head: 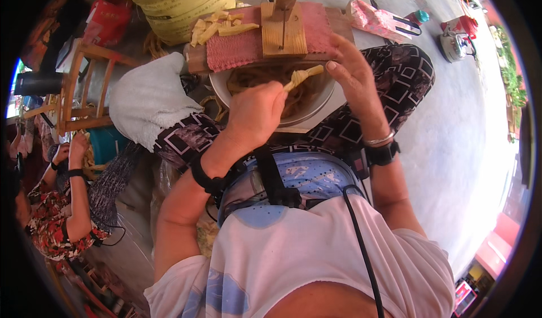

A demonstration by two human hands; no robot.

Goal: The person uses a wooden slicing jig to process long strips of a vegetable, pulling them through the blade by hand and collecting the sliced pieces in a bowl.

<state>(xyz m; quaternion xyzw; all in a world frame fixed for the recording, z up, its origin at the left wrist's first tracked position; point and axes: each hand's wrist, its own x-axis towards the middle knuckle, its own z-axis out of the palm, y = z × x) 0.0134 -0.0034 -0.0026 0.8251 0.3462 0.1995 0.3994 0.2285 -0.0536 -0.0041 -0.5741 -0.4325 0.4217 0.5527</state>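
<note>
My left hand [258,115] grips one end of a knotted pale-yellow strip [300,77], possibly a plant or food strip. At the strip's other end, my right hand [353,74] has its fingers apart, its thumb close to the tip; whether they touch is hard to tell. Below both hands stands a white basin [326,102] holding brownish strips [296,104]. Across its far side lies a wooden board [197,64] covered by a pink towel [233,55]. A wooden block [271,34] with a thin metal rod sits on the towel, beside several yellow pieces [211,26].
A yellow woven sack [182,9] stands beyond the board. To the left are a white cloth [144,98] over my knee, a wooden chair [108,89], and another person's hands [76,148] beside a teal bucket [108,142]. A pink patterned bag [377,19] and metal kettle [455,47] lie right.
</note>
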